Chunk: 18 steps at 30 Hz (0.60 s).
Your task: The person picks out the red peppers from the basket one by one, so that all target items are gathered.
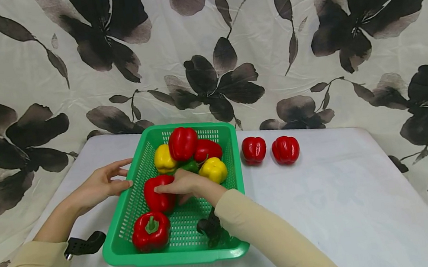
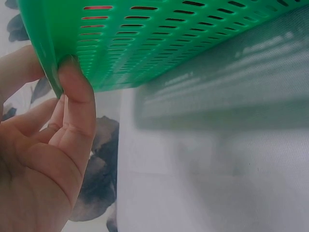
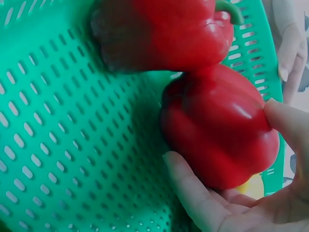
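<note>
A green plastic basket (image 1: 178, 259) with slotted walls holds several bell peppers. My left hand (image 1: 103, 184) pinches its left rim, with a fingertip (image 2: 75, 79) against the outer wall in the left wrist view. Inside the basket my right hand (image 1: 188, 184) grips a red bell pepper (image 3: 219, 128), thumb on one side and fingers on the other. Another red bell pepper (image 1: 151, 231) with a green stem lies nearer the front, touching the held one in the right wrist view. Behind the right hand are red peppers (image 1: 183, 143), yellow peppers (image 1: 213, 171) and a partly hidden green pepper (image 1: 190, 166).
Two red bell peppers, one (image 1: 254, 149) beside the other (image 1: 286, 150), stand on the white table (image 1: 323, 209) right of the basket. A floral cloth (image 1: 268, 49) hangs behind the table. Black wrist devices (image 1: 86, 244) are strapped to both arms.
</note>
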Each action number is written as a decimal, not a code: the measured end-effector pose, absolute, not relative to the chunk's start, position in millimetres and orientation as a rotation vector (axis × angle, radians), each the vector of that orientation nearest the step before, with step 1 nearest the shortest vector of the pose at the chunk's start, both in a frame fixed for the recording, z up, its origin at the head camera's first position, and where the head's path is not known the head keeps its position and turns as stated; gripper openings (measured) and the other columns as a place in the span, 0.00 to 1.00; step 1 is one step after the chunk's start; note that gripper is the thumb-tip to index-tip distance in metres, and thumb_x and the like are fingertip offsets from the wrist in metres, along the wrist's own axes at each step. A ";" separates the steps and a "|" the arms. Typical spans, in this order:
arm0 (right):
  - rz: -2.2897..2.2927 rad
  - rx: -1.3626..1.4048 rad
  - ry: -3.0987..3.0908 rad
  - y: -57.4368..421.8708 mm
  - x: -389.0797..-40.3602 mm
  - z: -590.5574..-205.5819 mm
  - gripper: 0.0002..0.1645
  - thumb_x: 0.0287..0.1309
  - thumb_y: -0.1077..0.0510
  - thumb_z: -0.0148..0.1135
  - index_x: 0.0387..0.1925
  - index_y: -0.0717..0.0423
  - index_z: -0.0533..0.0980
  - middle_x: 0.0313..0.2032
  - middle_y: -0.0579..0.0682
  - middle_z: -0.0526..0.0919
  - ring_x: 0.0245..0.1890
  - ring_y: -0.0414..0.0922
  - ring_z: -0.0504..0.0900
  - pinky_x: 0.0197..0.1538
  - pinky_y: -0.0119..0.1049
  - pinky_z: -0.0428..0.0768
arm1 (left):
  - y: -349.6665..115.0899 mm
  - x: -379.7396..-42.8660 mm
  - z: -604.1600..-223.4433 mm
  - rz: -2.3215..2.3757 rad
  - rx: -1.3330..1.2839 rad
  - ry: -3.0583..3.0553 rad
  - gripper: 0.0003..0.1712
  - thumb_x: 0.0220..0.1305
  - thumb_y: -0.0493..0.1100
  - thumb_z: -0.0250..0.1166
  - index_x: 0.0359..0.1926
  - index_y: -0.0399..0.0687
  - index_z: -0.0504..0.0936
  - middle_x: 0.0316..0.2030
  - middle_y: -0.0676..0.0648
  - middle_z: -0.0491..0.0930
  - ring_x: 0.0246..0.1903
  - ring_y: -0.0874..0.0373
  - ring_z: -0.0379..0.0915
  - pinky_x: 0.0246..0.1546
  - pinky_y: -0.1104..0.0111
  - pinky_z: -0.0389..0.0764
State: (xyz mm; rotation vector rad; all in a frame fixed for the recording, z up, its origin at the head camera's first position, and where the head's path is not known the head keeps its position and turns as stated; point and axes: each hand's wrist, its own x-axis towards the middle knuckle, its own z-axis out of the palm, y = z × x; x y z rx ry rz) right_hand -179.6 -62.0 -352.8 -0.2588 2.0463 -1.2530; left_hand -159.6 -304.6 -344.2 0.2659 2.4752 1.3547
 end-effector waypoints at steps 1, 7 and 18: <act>-1.265 -0.258 2.039 -62.0 -180.0 -352.7 0.31 0.54 0.48 0.63 0.49 0.65 0.65 0.41 0.53 0.74 0.37 0.48 0.79 0.43 0.47 0.81 | -304.7 -159.6 -344.3 1.356 0.266 2.474 0.40 0.62 0.44 0.59 0.70 0.41 0.50 0.53 0.33 0.68 0.39 0.51 0.77 0.39 0.59 0.82; -1.310 -0.232 2.048 -62.6 -181.3 -352.5 0.37 0.53 0.48 0.64 0.56 0.63 0.60 0.48 0.55 0.70 0.41 0.48 0.77 0.43 0.48 0.81 | -305.2 -159.7 -344.7 1.366 0.268 2.464 0.40 0.62 0.43 0.59 0.70 0.42 0.50 0.53 0.33 0.68 0.39 0.52 0.78 0.39 0.59 0.82; -1.380 -0.203 2.102 -61.9 -181.0 -347.5 0.45 0.52 0.47 0.64 0.63 0.61 0.54 0.54 0.56 0.68 0.46 0.49 0.75 0.45 0.50 0.80 | -304.8 -159.1 -344.3 1.374 0.285 2.461 0.40 0.62 0.43 0.59 0.70 0.41 0.50 0.53 0.32 0.68 0.38 0.52 0.78 0.39 0.59 0.82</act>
